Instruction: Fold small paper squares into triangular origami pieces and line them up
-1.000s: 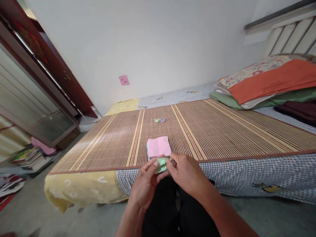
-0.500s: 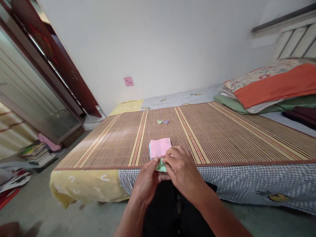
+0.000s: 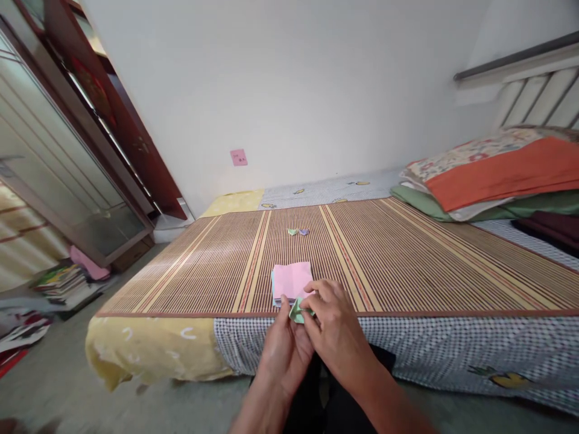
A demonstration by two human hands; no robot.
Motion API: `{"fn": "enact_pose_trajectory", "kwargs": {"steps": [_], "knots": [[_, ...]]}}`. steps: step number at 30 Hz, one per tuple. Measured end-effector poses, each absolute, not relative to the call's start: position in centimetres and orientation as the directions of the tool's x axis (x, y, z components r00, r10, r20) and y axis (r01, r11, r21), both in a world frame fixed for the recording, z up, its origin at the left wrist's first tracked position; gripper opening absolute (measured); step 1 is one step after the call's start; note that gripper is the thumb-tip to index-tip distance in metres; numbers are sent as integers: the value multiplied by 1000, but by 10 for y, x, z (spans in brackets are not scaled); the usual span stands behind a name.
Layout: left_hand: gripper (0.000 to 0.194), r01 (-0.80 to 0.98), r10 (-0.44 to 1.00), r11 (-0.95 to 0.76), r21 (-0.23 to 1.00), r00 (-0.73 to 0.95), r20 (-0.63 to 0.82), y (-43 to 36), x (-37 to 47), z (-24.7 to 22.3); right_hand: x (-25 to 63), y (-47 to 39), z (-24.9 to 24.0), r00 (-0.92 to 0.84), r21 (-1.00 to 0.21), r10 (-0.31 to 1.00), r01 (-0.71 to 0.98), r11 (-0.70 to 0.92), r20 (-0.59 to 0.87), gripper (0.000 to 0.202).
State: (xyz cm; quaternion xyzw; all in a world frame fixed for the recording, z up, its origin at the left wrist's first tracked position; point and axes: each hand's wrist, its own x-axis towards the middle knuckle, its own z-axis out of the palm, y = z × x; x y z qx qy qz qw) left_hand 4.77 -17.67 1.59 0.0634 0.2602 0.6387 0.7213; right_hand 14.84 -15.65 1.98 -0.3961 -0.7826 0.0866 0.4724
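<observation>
Seemingly mid-fold, the left hand (image 3: 286,349) and right hand (image 3: 338,319) pinch small green paper (image 3: 296,314) near the pink-topped paper stack (image 3: 289,278); any crease calls for steady fingertips.

Far right of your right hand (image 3: 332,319), well apart: floral-and-orange pillow (image 3: 497,169) above green fabric (image 3: 418,204); dark folded cloth (image 3: 552,229) nearby. Ahead of your left hand (image 3: 287,346), beyond the bed: white wall (image 3: 294,90) bearing pink note (image 3: 239,157), dark marks. Far left of that hand: reddish door (image 3: 147,150), stacked reading matter (image 3: 61,286).
</observation>
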Motion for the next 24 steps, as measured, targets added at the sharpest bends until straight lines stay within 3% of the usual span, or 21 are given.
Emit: {"fn": "enact_pose_trajectory", "kwargs": {"steps": [4, 8, 15, 19, 24], "knots": [[52, -874, 910, 193, 445, -9, -414, -167, 55, 22, 147, -156, 19, -274, -449, 689, 589, 672, 671, 19], [54, -832, 901, 241, 500, 0, -434, -157, 56, 21, 147, -153, 19, -303, -424, 671, 585, 691, 676, 20], [38, -647, 938, 290, 706, 45, -344, -163, 33, 19, 162, -141, 21, -314, -427, 690, 600, 676, 652, 18], [26, -414, 967, 246, 877, 42, -251, -160, 16, 23, 164, -136, 18, -403, -365, 654, 590, 721, 640, 16], [8, -227, 964, 263, 938, 98, -247, -145, 10, 32, 161, -133, 12, -451, -329, 619, 567, 755, 643, 14]]}}
